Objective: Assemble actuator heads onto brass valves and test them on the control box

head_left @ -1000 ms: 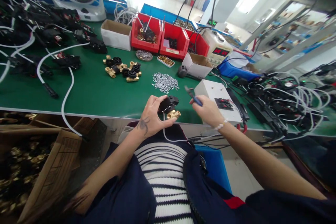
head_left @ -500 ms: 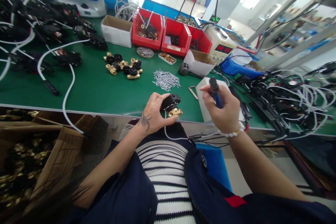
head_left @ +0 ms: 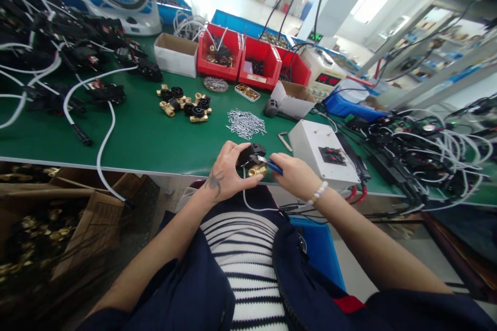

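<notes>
My left hand (head_left: 229, 173) grips a black plastic valve unit (head_left: 252, 153) with a brass fitting (head_left: 257, 170) at its lower side. A white cable (head_left: 248, 201) hangs down from the unit. My right hand (head_left: 294, 176) is closed around a blue-handled tool (head_left: 275, 166). The tool's pale metal tip meets the unit between the black housing and the brass; its exact kind is unclear. Beyond my hands lies a pile of small wire clips (head_left: 246, 123) on the green table (head_left: 155, 142). Several brass fittings with black caps (head_left: 198, 111) lie further left.
Red bins (head_left: 219, 54), a white carton (head_left: 176, 54) and a small tray of brass parts (head_left: 247, 92) line the back. A switch box (head_left: 326, 152) stands to the right. Cabled black units crowd both sides. A cardboard box (head_left: 89, 222) of brass parts sits below left.
My right hand has come down and left, bringing the blue-handled tool from above the switch box to the valve unit. My left hand still holds the unit in nearly the same place.
</notes>
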Action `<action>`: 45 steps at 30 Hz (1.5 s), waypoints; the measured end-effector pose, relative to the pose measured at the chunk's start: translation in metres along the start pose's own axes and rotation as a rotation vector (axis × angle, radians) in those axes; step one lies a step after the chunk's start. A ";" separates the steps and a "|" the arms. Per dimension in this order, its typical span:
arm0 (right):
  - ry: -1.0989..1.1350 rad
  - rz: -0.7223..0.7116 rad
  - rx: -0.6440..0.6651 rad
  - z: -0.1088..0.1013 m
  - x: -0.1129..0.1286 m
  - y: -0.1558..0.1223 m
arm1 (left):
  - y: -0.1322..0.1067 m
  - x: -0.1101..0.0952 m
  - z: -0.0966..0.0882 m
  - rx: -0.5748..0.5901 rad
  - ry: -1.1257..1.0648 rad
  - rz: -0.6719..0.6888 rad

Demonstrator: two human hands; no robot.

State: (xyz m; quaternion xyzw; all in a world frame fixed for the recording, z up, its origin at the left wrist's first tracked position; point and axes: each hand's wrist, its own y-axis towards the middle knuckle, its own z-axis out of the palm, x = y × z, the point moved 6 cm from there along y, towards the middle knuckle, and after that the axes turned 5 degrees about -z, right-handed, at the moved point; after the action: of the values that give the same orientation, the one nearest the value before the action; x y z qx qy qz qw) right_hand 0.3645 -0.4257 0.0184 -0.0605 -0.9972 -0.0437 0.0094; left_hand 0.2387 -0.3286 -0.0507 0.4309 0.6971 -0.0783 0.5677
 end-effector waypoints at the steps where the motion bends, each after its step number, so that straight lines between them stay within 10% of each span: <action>1: 0.006 -0.017 0.005 -0.001 0.000 0.001 | 0.000 0.000 0.000 0.000 -0.004 -0.002; 6: 0.055 0.124 -0.467 -0.033 -0.014 -0.008 | 0.000 0.001 0.000 0.014 -0.039 -0.013; 11: -0.011 -0.031 0.006 0.006 -0.001 0.002 | 0.000 0.002 0.001 0.014 -0.059 -0.019; 21: 0.138 0.137 -0.193 0.050 -0.048 0.009 | -0.004 -0.006 -0.012 -0.145 0.066 0.023; 30: 1.384 0.238 -0.092 0.015 0.018 -0.011 | -0.014 -0.067 -0.026 -0.145 0.120 0.295; 45: 1.728 0.058 -0.378 -0.018 0.046 -0.042 | -0.034 -0.121 -0.046 -0.143 0.152 0.540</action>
State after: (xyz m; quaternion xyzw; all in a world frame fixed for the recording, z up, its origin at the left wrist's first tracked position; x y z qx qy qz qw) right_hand 0.3139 -0.4636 0.0343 -0.0322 -0.6158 -0.2379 0.7504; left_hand 0.1805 -0.3842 0.0563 0.5646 0.6013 0.1577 0.5429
